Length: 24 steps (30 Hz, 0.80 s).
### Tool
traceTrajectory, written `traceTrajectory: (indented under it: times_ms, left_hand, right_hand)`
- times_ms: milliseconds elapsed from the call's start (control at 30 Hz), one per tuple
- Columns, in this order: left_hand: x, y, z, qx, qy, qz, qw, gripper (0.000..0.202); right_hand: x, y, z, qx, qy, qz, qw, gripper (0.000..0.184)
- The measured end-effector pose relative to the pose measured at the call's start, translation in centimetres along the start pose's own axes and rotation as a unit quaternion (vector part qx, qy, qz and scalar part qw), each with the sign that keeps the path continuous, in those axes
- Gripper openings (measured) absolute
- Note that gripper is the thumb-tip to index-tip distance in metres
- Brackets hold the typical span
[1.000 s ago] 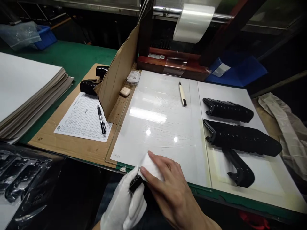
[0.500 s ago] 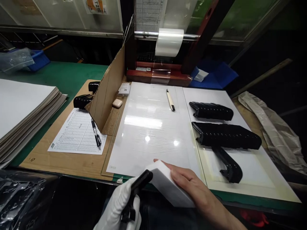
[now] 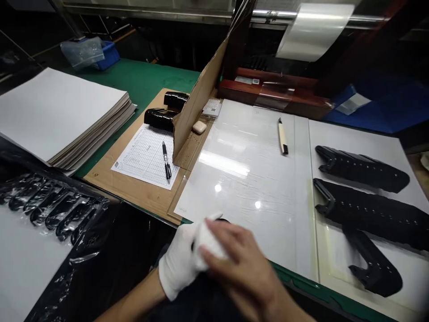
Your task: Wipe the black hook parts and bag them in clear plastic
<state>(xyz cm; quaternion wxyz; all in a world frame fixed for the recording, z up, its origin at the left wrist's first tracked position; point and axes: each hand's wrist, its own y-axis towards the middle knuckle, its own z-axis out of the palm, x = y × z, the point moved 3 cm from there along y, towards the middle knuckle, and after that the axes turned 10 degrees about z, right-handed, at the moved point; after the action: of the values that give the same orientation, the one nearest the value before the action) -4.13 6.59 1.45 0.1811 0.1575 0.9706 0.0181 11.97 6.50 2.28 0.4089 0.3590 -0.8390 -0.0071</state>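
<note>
My left hand [image 3: 177,261], in a white glove, is closed around a black plastic part [image 3: 222,220], of which only small dark bits show. Bare and blurred, my right hand [image 3: 250,264] grips a white block [image 3: 208,243] of soft-looking material. The block is pressed against the black part, between my two hands, at the front edge of the table. To the right, several similar black parts [image 3: 362,167] lie on white sheets. A cream-handled utility knife [image 3: 282,137] rests on the glossy white work surface [image 3: 234,179].
Left of the cardboard divider [image 3: 199,100] are a printed form [image 3: 140,154], a pen [image 3: 166,163] and glossy black parts [image 3: 160,119]. A stack of white sheets [image 3: 63,112] and film-wrapped black parts [image 3: 50,205] stand further left. A film roll [image 3: 313,31] hangs at the back.
My right hand has brought the white block onto the black part in my left hand, covering most of it. The view has turned left, showing the wrapped parts.
</note>
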Motion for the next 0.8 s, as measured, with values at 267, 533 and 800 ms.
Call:
traceTrajectory:
  times_ms: [267, 533, 800]
  left_hand:
    - [0.6, -0.5, 1.0, -0.027, -0.495, -0.200, 0.845, 0.036]
    - [1.2, -2.0, 1.3, -0.054, -0.527, -0.171, 0.831, 0.029]
    - [1.1, -2.4, 1.4, -0.061, -0.500, -0.158, 0.849, 0.033]
  right_hand:
    - [-0.9, 1.3, 0.0, 0.039, 0.023, 0.050, 0.998, 0.053]
    - [-0.9, 1.8, 0.2, 0.029, 0.028, 0.096, 0.995, 0.054]
    - [-0.9, 0.6, 0.3, -0.005, 0.027, 0.133, 0.991, 0.056]
